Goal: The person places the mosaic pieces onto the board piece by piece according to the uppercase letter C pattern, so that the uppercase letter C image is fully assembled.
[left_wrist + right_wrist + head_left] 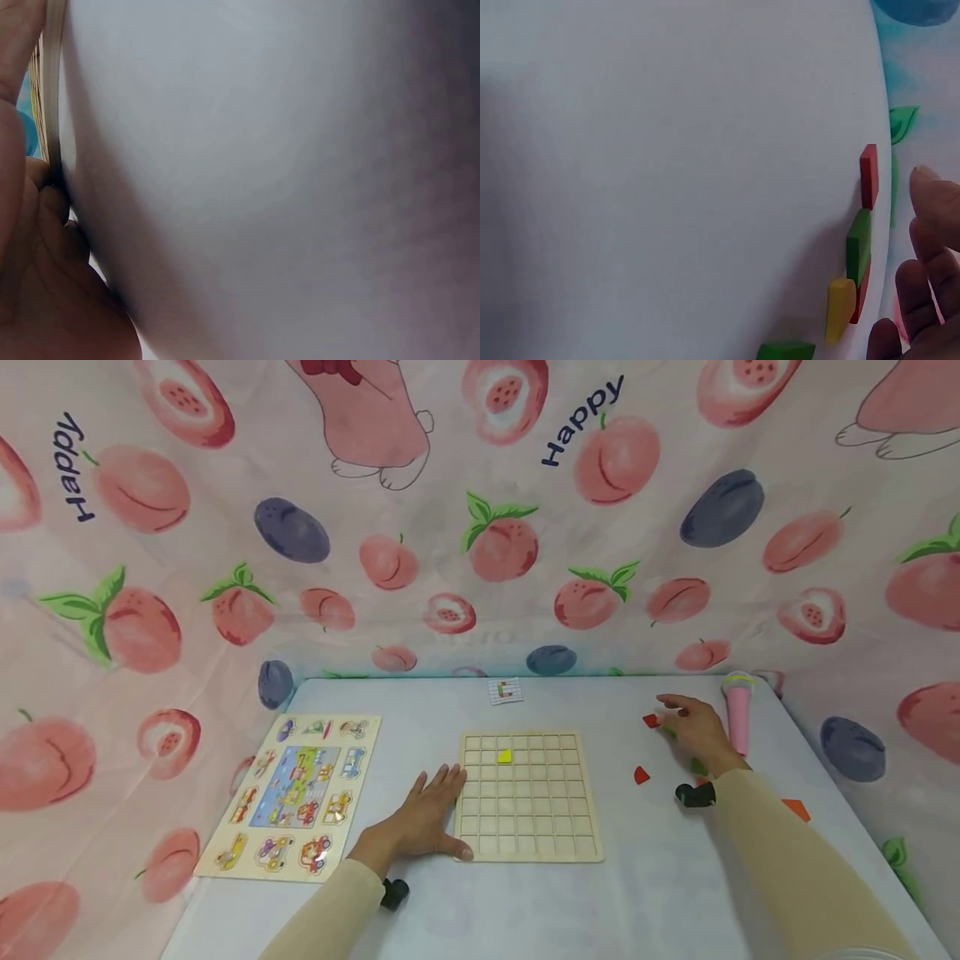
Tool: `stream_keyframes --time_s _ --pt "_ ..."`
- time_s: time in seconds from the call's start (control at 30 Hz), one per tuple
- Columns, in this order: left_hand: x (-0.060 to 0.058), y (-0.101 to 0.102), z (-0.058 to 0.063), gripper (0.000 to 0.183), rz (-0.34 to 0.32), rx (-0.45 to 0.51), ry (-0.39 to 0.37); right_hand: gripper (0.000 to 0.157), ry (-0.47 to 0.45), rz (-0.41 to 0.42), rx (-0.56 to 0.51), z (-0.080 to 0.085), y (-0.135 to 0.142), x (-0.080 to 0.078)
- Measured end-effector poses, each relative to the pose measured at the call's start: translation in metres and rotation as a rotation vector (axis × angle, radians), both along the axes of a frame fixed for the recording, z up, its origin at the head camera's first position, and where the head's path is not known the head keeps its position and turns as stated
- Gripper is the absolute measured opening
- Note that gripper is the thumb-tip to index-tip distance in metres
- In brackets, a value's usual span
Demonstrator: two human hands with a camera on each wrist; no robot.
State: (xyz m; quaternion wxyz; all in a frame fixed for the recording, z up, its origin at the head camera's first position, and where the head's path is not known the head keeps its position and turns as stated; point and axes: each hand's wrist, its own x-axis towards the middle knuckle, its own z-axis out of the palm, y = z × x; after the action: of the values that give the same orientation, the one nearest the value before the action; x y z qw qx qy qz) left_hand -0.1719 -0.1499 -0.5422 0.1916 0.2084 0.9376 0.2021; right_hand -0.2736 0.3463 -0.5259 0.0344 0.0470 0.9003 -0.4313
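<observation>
My left hand point(411, 822) lies on the table with its fingers spread, thumb and fingertips at the left edge of a wooden grid board point(525, 847). One yellow piece point(505, 757) sits in a cell near the board's upper left. Over on the right, my right hand point(697, 735) hovers above small coloured pieces, its fingers loosely bent and holding nothing. In the right wrist view a red piece point(868, 176), a green piece point(859, 244) and a yellow piece point(841, 311) lie below the fingers. Another red piece point(641, 775) lies nearer the board.
A picture puzzle board point(258, 853) lies at the left. Behind the grid board is a small patterned card point(506, 692). A pink toy microphone point(738, 718) lies at the back right, and an orange piece point(796, 810) beside the right forearm. Fruit-printed cloth hangs behind the table.
</observation>
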Motion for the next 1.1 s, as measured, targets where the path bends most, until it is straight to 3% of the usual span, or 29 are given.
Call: stream_keyframes --time_s 0.13,0.23,0.37,0.73,0.93,1.1 --pt "0.003 -0.001 0.001 0.136 0.001 -0.003 -0.006 0.052 -0.024 0.038 0.107 -0.007 0.003 -0.004" --pt "0.003 0.000 0.004 0.136 -0.001 0.010 -0.010 0.045 0.014 0.065 0.244 -0.011 0.005 -0.006" --pt "0.003 0.001 0.006 0.136 -0.004 0.026 -0.009 0.037 0.050 0.086 0.338 -0.013 0.001 -0.006" --pt "0.002 0.000 0.005 0.135 0.008 0.019 -0.008 0.034 0.074 0.148 0.328 -0.014 -0.043 -0.001" --pt "0.001 0.000 0.004 0.136 0.015 0.016 -0.008 0.035 0.003 0.116 0.255 -0.013 -0.048 0.001" --pt "0.000 0.001 0.003 0.136 0.012 0.010 -0.006 0.038 0.028 0.127 0.201 -0.012 -0.047 0.001"
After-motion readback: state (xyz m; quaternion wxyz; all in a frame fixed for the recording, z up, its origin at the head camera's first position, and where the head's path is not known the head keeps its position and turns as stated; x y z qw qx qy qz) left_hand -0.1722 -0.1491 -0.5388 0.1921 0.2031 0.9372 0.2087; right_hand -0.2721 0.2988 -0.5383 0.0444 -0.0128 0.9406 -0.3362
